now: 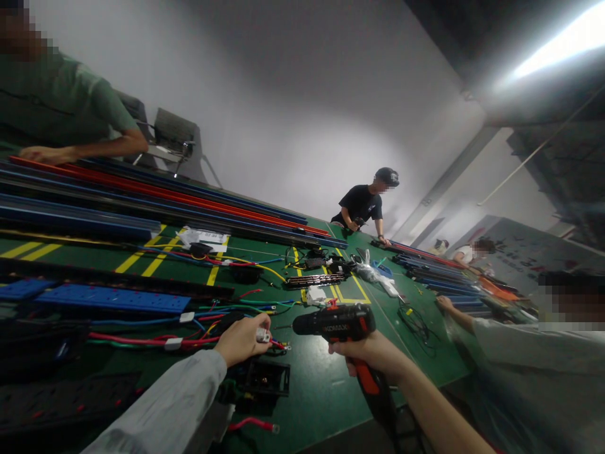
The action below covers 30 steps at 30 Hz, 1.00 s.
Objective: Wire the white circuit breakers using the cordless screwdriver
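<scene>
Small white block [263, 335]: 1; pinched over the green table [331, 391], just left of the drill bit [283, 327]
Blue slotted strips [118, 297]: 2 seen, end to end; black strips near them, too dim to count
Red cables [142, 342]: bundled with green, running to the left hand; exact number unclear
White tags [173, 343]: 2 on the bundles
Left hand [243, 340]: thumb and fingertips closed on the block, near bare metal lugs
Open black box [265, 377]: 1; just below that hand; nothing seen fastened to it by the cables
Short red cable [250, 424]: lug end loose on the table
Black-and-orange cordless drill [338, 323]: 1; bit aimed left, a gap to the block
Right hand [373, 353]: wrapped around the drill grip; trigger finger unclear
Other people: at least 4
State, judged: cables bundled and lugged, that much done; joining of the loose ends left; whether the block's screws are tight, cannot tell
</scene>
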Motion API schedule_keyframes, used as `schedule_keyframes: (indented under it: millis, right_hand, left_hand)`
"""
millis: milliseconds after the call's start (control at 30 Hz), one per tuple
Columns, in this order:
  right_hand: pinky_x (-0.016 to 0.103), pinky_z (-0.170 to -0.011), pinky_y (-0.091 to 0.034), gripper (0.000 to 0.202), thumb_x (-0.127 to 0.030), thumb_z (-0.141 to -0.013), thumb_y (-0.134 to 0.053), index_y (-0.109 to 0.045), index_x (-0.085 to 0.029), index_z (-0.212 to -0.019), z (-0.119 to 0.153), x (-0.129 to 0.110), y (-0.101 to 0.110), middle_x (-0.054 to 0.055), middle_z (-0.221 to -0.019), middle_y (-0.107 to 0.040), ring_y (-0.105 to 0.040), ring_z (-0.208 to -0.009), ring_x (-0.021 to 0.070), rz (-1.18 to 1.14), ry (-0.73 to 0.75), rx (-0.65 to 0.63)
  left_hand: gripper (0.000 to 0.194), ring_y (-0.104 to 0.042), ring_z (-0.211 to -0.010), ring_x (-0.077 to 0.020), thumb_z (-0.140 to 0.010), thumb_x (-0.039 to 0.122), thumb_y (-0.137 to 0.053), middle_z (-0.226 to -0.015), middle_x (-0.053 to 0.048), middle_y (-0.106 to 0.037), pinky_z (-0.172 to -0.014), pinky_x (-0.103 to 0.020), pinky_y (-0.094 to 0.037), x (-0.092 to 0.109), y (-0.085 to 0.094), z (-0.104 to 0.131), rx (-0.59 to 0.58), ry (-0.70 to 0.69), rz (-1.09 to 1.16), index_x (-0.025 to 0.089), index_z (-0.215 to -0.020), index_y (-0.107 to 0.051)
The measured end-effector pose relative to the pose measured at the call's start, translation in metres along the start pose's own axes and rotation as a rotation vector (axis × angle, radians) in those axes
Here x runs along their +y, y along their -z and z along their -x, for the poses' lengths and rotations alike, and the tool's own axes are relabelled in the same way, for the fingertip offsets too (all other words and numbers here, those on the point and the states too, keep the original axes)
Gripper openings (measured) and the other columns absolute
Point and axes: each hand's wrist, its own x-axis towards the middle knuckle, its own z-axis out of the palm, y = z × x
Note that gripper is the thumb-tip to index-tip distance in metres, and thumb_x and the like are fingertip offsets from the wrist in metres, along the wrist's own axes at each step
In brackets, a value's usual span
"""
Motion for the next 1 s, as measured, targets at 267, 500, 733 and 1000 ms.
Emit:
schedule_keyframes:
  millis: [267,500,733,1000]
  right_hand:
    - [0.016,-0.044,-0.045,0.028,-0.03,-0.07,-0.075,-0.064,-0.018,-0.093,-0.013,-0.025,-0.011,-0.003,-0.07,-0.064,-0.059,-0.049,0.0084,0.074,0.006,-0.065]
    - [0.015,-0.046,-0.046,0.028,-0.024,-0.069,-0.075,-0.063,-0.018,-0.094,-0.018,-0.044,-0.021,-0.003,-0.067,-0.066,-0.062,-0.05,0.0087,0.164,-0.031,-0.047]
    - [0.017,-0.041,-0.046,0.027,-0.023,-0.068,-0.075,-0.063,-0.019,-0.092,-0.031,-0.046,-0.025,0.0,-0.074,-0.068,-0.063,-0.048,0.0106,0.176,0.047,-0.104]
    - [0.018,-0.038,-0.047,0.025,-0.024,-0.065,-0.073,-0.066,-0.018,-0.088,-0.041,-0.059,-0.025,0.0,-0.064,-0.065,-0.062,-0.047,0.0133,0.289,0.054,-0.157]
  left_hand:
    - [0.034,-0.068,-0.08,-0.0181,-0.069,0.044,-0.071,-0.086,0.005,-0.074,-0.065,-0.023,-0.037,0.001,-0.001,-0.001,0.002,0.027,-0.045,0.033,-0.098,-0.059]
    - [0.034,-0.068,-0.08,-0.0182,-0.069,0.045,-0.07,-0.085,0.005,-0.073,-0.065,-0.023,-0.036,0.0,-0.002,-0.001,0.009,0.013,-0.057,0.032,-0.098,-0.058]
    - [0.032,-0.067,-0.083,-0.0213,-0.072,0.048,-0.067,-0.085,0.002,-0.072,-0.067,-0.026,-0.036,0.006,0.003,0.003,0.026,0.001,-0.121,0.032,-0.099,-0.059]
    - [0.032,-0.068,-0.085,-0.021,-0.071,0.045,-0.069,-0.086,0.003,-0.073,-0.068,-0.025,-0.037,0.007,0.007,0.003,-0.016,0.023,-0.079,0.032,-0.099,-0.06]
